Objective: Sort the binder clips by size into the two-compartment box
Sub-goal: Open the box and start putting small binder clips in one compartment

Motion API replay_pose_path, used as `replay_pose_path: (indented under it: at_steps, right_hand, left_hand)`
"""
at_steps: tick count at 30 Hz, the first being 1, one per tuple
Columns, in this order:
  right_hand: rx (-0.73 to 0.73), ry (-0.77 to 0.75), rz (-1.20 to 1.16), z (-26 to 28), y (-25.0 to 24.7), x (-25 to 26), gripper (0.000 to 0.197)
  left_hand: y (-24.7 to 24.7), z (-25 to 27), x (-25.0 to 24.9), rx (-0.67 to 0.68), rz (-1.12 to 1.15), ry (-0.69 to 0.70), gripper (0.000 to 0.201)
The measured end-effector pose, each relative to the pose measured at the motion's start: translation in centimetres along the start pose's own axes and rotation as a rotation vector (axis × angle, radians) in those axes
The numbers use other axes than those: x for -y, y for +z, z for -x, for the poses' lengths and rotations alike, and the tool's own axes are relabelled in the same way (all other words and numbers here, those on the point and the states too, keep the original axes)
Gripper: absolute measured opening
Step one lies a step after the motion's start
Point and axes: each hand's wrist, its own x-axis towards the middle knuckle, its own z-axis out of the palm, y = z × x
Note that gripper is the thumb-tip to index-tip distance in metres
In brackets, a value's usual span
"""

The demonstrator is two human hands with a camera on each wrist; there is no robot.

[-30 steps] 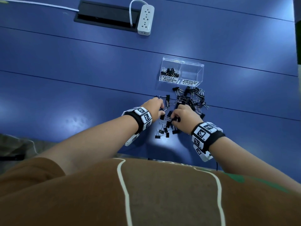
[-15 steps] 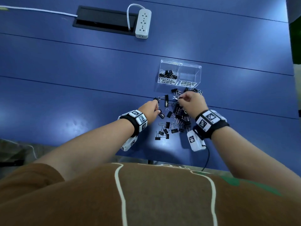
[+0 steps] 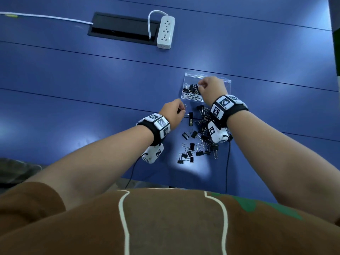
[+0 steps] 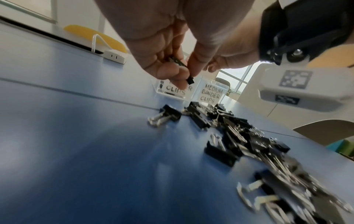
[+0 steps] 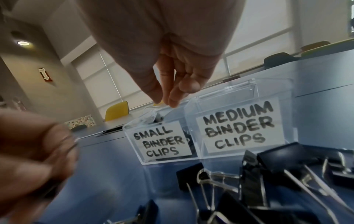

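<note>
A power strip lies far back; loose clips sit before the box. Your left hand pinches a clip; your right hand hangs over the small compartment, fingers loose, empty.

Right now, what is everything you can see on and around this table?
Table: one, blue.
Two-compartment box: one, clear, beyond the pile; small clips in the left compartment.
Loose binder clips: many, black, near the table edge.
Power strip: one, white, far side, beside a black cable hatch.
Left hand: pinches a small black clip.
Right hand: over the small compartment, fingers relaxed.
</note>
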Motion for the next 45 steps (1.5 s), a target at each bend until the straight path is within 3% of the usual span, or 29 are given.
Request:
replay_pose_path:
  at_steps: [5,11,16,23,27,30,32,36,42,45]
  right_hand:
    - [0.015,-0.039,-0.016,3.6,0.2,-1.2,0.024]
    - [0.304,-0.145,0.085,10.7,3.0,-3.7,0.019]
    - [0.402,-0.222,0.169,12.9,5.0,-5.2,0.02]
    - [0.28,-0.195,0.165,11.4,5.2,-5.5,0.021]
    - [0.195,-0.209,0.096,11.6,4.8,-5.6,0.017]
    - [0.3,-0.254,0.075,13.6,4.9,-5.8,0.007]
    - [0.392,-0.307,0.072,15.2,5.3,-6.1,0.003]
    - [0.461,-0.362,0.087,17.0,6.7,-6.6,0.009]
    - [0.382,-0.351,0.087,16.5,7.2,-6.5,0.012]
    - [0.305,-0.241,0.015,15.4,5.8,-5.9,0.01]
  left_hand:
    - [-1.7,-3.8,-2.5,-0.054,-0.096,0.112,0.015]
    - [-2.4,-8.2,-4.5,-0.029,-0.243,0.167,0.017]
    - [-1.6,-8.7,-4.6,-0.016,-0.27,0.198,0.023]
    - [-1.0,-3.6,-3.2,-0.002,-0.201,0.3,0.017]
    - [0.6,2.4,-0.9,0.237,-0.255,0.328,0.007]
    - [2.0,6.6,0.7,0.404,-0.385,0.258,0.014]
    - [3.0,8.4,1.8,0.445,-0.422,0.195,0.025]
    - [4.2,9.3,2.9,0.44,-0.41,0.148,0.034]
    - [3.9,8.7,2.8,0.381,-0.372,0.195,0.026]
    - [3.4,8.0,2.9,0.345,-0.378,0.194,0.028]
